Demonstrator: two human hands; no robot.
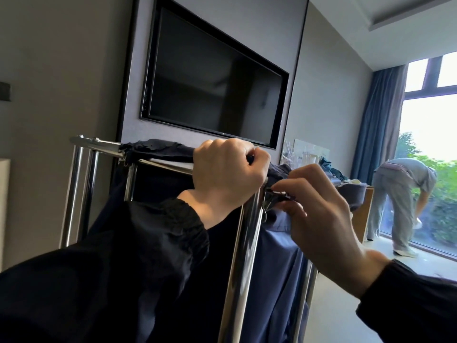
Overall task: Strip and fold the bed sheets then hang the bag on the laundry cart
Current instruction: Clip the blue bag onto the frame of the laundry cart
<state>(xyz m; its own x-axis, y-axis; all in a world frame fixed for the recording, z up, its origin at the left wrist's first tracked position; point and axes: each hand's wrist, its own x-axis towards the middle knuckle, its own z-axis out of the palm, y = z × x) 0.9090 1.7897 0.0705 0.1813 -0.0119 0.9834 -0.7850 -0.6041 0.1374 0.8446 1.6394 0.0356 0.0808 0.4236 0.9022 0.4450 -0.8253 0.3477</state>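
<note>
Left hand (230, 177) clenches the navy bag (277, 258) rim over the laundry cart (243, 256) top rail. Right hand (321, 214) pinches a metal clip (273, 194) at the cart's corner post. Risk: if the clip bites only a thin fold, that corner could slip and sag. Count: 2 hands, 1 bag, 1 cart, 1 clip visible. Beyond, 1 wall TV (212, 78) and 1 person (400, 194) bending by the window.

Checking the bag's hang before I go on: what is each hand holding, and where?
The left hand grips the bag by its top hem, at the cart rail. The right hand pinches a clip at the bag's corner.
</note>
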